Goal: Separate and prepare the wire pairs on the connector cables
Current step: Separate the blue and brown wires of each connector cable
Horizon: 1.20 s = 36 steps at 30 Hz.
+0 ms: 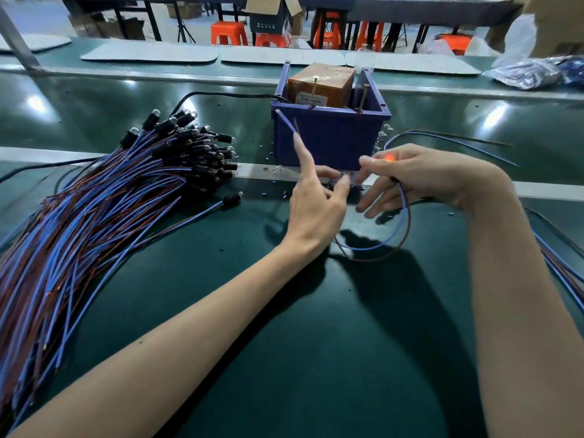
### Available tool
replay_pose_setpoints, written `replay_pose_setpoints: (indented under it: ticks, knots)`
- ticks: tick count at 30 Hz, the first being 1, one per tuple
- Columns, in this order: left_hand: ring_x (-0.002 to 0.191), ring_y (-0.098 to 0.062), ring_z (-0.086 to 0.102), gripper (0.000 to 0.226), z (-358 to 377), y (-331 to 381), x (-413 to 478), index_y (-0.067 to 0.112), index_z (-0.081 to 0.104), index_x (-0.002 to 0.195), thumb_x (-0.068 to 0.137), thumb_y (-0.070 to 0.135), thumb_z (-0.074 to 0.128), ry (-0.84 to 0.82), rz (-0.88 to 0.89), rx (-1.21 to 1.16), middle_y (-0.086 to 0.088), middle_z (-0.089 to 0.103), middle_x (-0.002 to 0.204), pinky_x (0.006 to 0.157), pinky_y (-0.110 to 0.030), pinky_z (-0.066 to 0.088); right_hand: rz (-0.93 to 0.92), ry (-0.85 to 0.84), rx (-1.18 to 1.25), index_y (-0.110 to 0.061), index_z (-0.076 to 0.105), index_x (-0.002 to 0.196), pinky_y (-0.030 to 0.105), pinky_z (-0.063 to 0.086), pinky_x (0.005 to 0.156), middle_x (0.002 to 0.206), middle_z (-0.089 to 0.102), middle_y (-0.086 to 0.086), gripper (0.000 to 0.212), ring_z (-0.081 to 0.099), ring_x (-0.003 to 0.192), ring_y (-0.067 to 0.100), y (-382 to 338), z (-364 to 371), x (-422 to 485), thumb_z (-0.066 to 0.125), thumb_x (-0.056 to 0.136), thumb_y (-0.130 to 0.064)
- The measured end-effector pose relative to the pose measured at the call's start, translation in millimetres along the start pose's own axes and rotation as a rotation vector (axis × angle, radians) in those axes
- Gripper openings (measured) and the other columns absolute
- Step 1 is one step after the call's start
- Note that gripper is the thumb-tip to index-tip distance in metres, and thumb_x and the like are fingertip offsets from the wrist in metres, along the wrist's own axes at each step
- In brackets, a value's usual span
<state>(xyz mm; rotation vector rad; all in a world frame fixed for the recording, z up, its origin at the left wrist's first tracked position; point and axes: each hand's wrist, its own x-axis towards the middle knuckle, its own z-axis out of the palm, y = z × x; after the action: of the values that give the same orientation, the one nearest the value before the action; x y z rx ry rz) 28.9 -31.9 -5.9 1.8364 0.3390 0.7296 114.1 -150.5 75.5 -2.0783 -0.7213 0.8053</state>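
1. Two bare hands are working close together above the dark green mat-covered bench (284,311), just in front of a blue plastic bin (331,143).
2. Left hand (316,210) is holding the free end of one blue-and-brown two-wire cable (404,213). Its index finger is pointing straight up while the thumb and remaining fingers are curling in. The two wire tips are rising apart beyond the fingertip, in front of the bin wall; motion blur is obscuring the exact grip.
3. Right hand (426,178) is pinching the same cable's lamp end between thumb and forefinger, where an orange light is glowing. The lower fingers are spreading loosely.
4. Between the hands, the cable is hanging in a loop towards the bench.
5. A large bundle of blue and brown cables with black lamp-tipped connectors (94,222) is lying on the bench to the left, well apart from the hands.
6. An orange-brown block (319,86) is sitting inside the bin.
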Motion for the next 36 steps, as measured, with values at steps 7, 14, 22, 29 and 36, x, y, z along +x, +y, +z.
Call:
replay_pose_setpoints:
  ticks: [7,14,22,29,36]
  knots:
    - [0.092,-0.035,0.060,0.031,-7,13,-6,0.019,0.063,0.114,0.087,0.024,0.048,-0.090,0.139,0.744,-0.008,0.065,0.104,0.073,-0.035,0.042,0.094,0.595,-0.235,-0.010,0.061,0.061,0.041,0.044,0.100,0.069,0.070,0.006,0.066,0.062,0.096,0.025,13,-31,4,0.033,0.097,-0.058]
    - [0.049,-0.011,0.053,0.053,-3,75,-22,0.010,0.059,0.087,0.096,0.055,0.033,-0.861,-0.040,0.686,0.004,0.063,0.050,0.056,-0.023,0.038,0.148,0.785,-0.235,-0.017,0.060,0.067,0.024,0.040,0.059,0.044,0.063,-0.007,0.045,0.056,0.046,-0.001,17,-47,-10,0.052,0.093,-0.053]
    - [0.085,-0.019,0.065,0.025,-1,94,-53,0.018,0.055,0.105,0.099,0.039,0.043,-1.161,0.383,0.595,-0.004,0.069,0.098,0.072,-0.028,0.043,0.113,0.770,-0.420,-0.018,0.067,0.082,0.025,0.035,0.074,0.090,0.067,0.010,0.015,0.054,0.086,0.018,4,-43,-16,0.071,0.085,-0.033]
    - [0.099,-0.031,0.054,0.031,-5,72,-34,0.015,0.053,0.094,0.097,0.043,0.041,-0.879,0.257,1.059,-0.013,0.059,0.114,0.074,-0.031,0.037,0.031,0.698,-0.401,-0.015,0.068,0.095,0.025,0.042,0.066,0.089,0.061,0.008,0.011,0.052,0.085,0.019,2,-42,-17,0.069,0.084,-0.014]
    - [0.115,-0.027,0.049,0.036,11,84,-50,0.008,0.055,0.120,0.092,0.030,0.052,-0.771,0.490,0.622,-0.010,0.053,0.118,0.093,-0.036,0.044,-0.105,0.753,-0.467,-0.016,0.073,0.105,0.011,0.041,0.067,0.095,0.069,0.012,0.039,0.058,0.087,0.017,-6,-33,-17,0.052,0.081,0.007]
